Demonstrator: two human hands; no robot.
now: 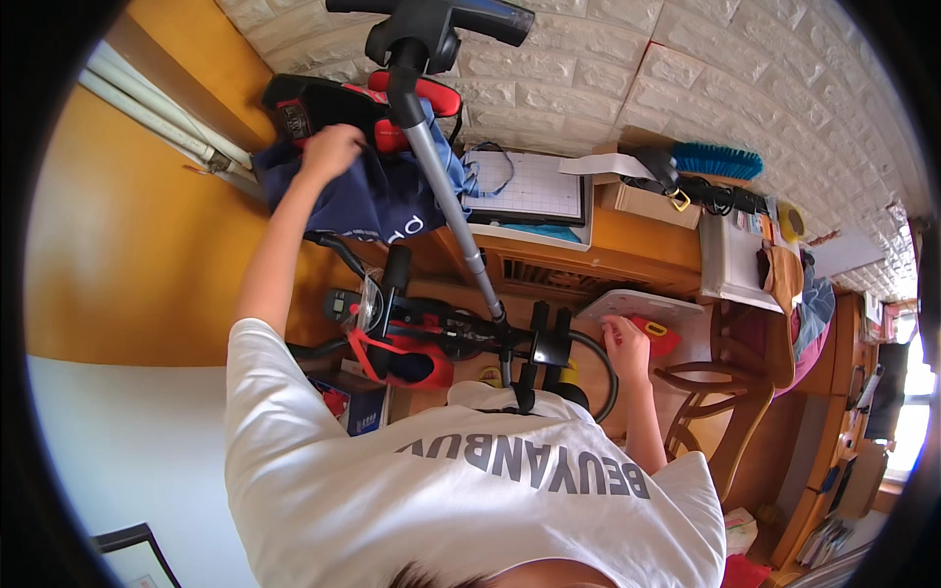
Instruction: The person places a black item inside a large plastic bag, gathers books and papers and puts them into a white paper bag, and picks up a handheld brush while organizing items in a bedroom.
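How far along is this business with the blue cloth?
Nothing looks finished. The left hand grips the dark blue cloth, which hangs bunched over a red-and-black machine; the right hand rests on a white board. Left: the cloth is neither off nor spread flat.

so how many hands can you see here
2. The left hand is raised, gripping the dark blue cloth by the wall. The right hand rests on the red and white object on the wooden surface. No other hands are visible.

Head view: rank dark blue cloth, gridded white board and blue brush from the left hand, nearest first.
1. Dark blue cloth, gripped by the left hand, upper left.
2. Gridded white board, upper centre.
3. Blue brush, upper right.
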